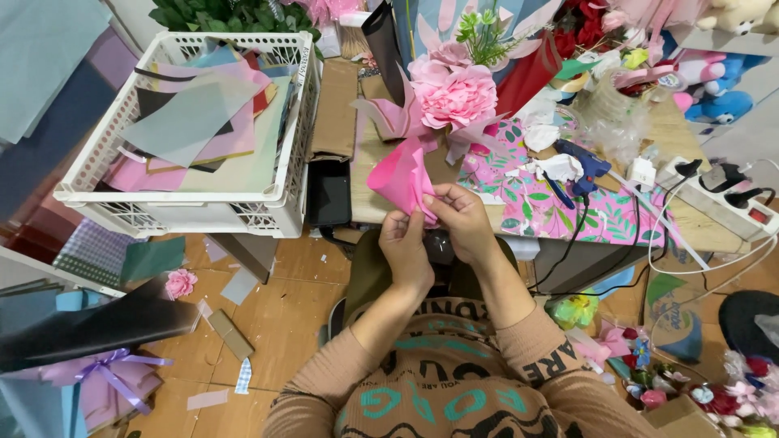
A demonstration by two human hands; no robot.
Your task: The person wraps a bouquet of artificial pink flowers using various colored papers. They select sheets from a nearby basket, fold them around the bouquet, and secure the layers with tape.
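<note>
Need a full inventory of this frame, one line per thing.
pink paper sheet: 1, pink, curled into a cone, held in both hands
white crate: 1, white, left, holds coloured paper sheets
paper peony: 1, pink, table centre
glue gun: 1, blue, on floral mat
floral mat: 1, pink and green, table right
power strip: 1, white, far right
phone: 1, black, beside crate
left hand: 1, pinches sheet's lower edge
right hand: 1, grips sheet
</note>
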